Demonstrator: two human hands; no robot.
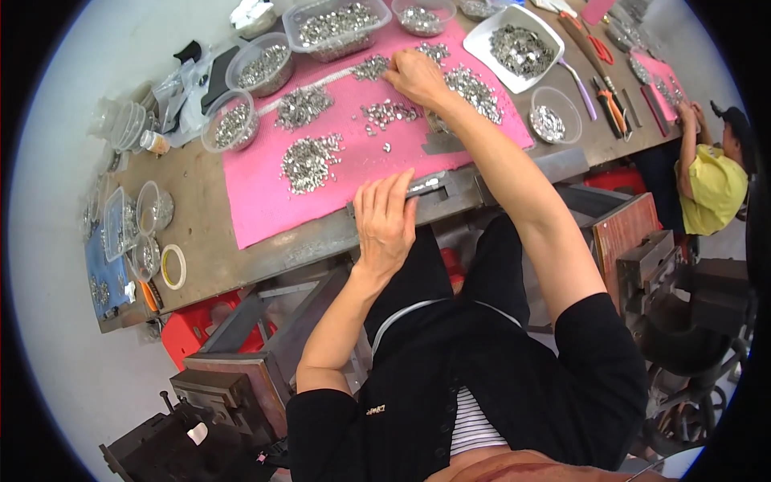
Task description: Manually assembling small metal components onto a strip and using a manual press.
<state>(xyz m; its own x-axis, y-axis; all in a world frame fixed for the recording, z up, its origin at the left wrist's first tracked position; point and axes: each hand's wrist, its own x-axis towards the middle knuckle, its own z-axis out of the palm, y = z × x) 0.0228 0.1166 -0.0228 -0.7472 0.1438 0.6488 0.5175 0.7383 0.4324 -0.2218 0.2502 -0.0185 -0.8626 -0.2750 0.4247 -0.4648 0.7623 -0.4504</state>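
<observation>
My left hand (pixel 385 215) rests at the table's front edge, its fingers closed over a narrow metal bar (pixel 427 185) whose right end sticks out past them. At the far side of the pink mat (pixel 253 189), my right hand (pixel 416 77) dips with bent fingers between small heaps of shiny metal parts (pixel 371 67); its fingertips are partly hidden, and whatever they pinch is too small to make out. Between my hands lie a loose scatter of metal pieces (pixel 390 113) and a single piece (pixel 387 148). A larger heap of silvery pieces (pixel 308 164) is on the left.
Clear plastic tubs (pixel 333 48) of metal parts line the mat's back and left. A white tray (pixel 472 42), a round tub (pixel 577 112) and orange-handled pliers (pixel 608 112) are on the right. A tape roll (pixel 184 267) lies left. A co-worker in yellow (pixel 715 189) sits far right.
</observation>
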